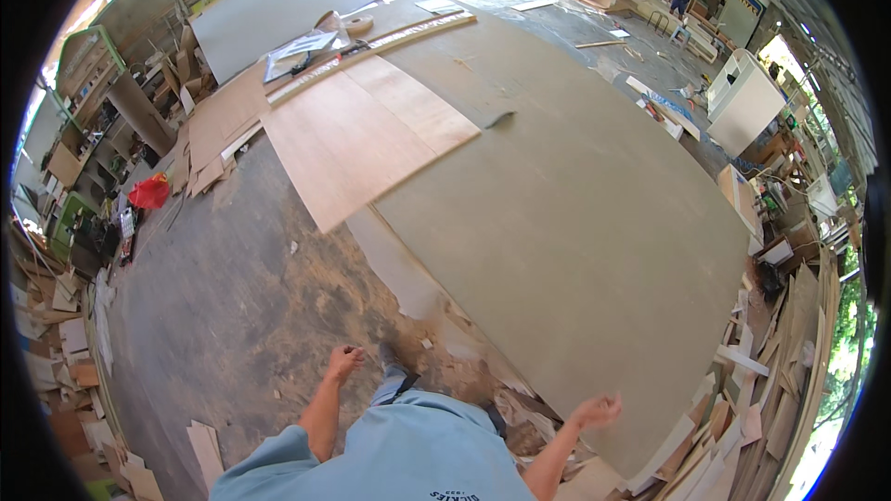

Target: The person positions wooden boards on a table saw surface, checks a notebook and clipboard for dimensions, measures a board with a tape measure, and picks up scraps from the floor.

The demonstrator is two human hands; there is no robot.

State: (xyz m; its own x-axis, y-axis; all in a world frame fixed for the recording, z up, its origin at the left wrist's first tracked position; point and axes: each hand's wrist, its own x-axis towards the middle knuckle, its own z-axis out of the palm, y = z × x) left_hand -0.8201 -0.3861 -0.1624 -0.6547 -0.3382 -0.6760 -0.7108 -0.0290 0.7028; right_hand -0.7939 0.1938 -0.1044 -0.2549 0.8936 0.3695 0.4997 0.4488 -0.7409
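My left hand is raised above the dusty floor, its fingers curled in with nothing visible in them. On the other side, my right hand hovers over the near edge of a large grey-green sheet on a low work surface. Its fingers are slightly blurred, and I see nothing held. Farther off, a pale wooden panel lies across the sheet's far left part and juts past its edge. A dark curled scrap rests beside the panel's right corner.
A long wooden strip, a tape roll and papers lie beyond the panel. Offcuts pile up along the right, and more wood scraps line the left. A white cabinet stands far right; a red bag sits left.
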